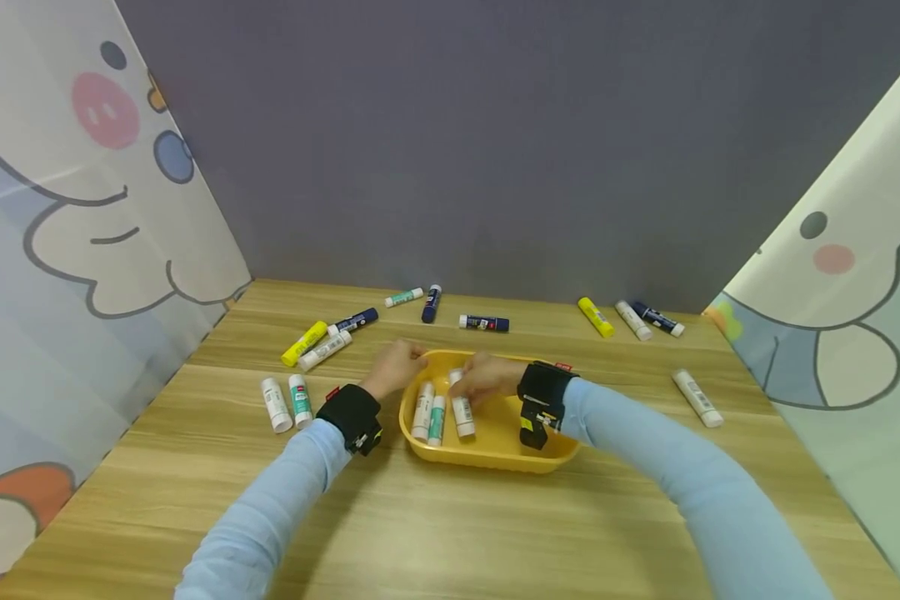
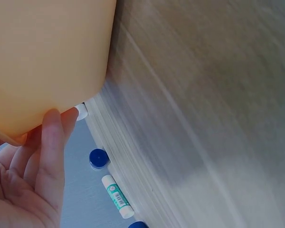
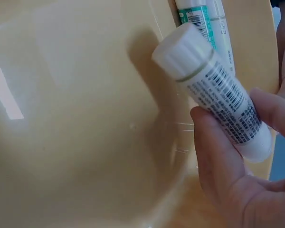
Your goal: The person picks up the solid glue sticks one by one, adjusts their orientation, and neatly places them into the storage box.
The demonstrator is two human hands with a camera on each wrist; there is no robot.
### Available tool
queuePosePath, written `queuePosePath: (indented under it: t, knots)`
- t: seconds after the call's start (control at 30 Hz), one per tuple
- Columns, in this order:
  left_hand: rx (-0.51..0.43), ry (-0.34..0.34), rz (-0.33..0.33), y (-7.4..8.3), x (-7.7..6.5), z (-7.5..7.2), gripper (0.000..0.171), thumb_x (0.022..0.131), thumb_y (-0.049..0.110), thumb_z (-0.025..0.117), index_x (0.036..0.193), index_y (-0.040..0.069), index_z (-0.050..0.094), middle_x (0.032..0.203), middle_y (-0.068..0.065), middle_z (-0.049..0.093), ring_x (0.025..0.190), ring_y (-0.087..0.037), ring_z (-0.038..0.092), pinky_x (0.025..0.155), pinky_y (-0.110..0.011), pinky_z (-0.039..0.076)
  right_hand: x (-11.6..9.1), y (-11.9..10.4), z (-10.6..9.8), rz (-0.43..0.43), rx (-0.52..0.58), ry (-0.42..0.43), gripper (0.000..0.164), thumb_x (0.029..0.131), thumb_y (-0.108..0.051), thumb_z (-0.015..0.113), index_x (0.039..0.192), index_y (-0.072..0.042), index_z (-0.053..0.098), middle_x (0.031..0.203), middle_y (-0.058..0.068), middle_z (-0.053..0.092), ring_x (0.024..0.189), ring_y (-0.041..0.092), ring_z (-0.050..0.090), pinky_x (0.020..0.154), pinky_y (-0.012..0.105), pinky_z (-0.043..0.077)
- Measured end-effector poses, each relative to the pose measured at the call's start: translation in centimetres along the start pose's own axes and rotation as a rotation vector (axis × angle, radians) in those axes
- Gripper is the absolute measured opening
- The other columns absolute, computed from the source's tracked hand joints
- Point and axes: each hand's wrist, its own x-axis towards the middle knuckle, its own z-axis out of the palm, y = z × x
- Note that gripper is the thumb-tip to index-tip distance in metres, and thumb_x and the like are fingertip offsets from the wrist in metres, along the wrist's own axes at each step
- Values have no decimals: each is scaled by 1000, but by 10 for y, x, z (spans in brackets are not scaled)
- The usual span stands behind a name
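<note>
A yellow plastic basket (image 1: 495, 459) stands on the wooden table. At its far left corner, my left hand (image 1: 397, 367) grips the rim, with fingers and thumb on the basket wall (image 2: 47, 57) in the left wrist view. My right hand (image 1: 487, 375) is over the basket and pinches a white glue stick (image 1: 462, 408) between thumb and fingers. In the right wrist view, this glue stick (image 3: 218, 90) is tilted, its printed barcode label showing. Inside, along the basket's left side, lie a white glue stick (image 1: 422, 410) and a green-and-white glue stick (image 1: 436, 421).
Left of the basket lie a white glue stick (image 1: 276, 405), a green one (image 1: 300, 401) and a yellow one (image 1: 304, 343). Several navy ones, including one at the back (image 1: 484, 322), are scattered behind. More lie at right, one white (image 1: 697, 398). A grey panel (image 1: 450, 150) rises behind the table.
</note>
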Motion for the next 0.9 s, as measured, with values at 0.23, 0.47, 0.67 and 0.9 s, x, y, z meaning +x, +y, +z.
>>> queuePosePath:
  t: [0.23,0.47,0.67,0.9]
  knots:
    - [-1,-17,17,-5,1,1,25,92,16,52,110,4,66,111,-14,65,100,-26,60,86,-40,47,6,6,4,56,5,-64,22,82,-13,67,96,2,60,87,10,66,70,14,59,62,23,52]
    - [-14,-24,43,-6,4,-3,27,91,14,52,111,3,65,110,-16,65,86,-22,60,76,-35,49,11,5,2,76,-10,-52,20,82,-18,67,91,1,64,78,8,65,58,11,55,53,18,48]
    - [4,-18,10,0,2,-4,31,92,15,52,118,1,60,117,-17,61,103,-28,59,86,-40,47,9,0,4,77,-8,-48,21,83,-17,66,94,2,63,79,8,64,59,12,55,54,20,49]
    - [1,-6,28,-1,1,-1,32,92,16,53,119,1,60,116,-17,62,106,-30,58,87,-41,48,5,1,11,82,36,-16,19,82,-15,68,92,1,62,78,7,64,59,12,57,57,21,51]
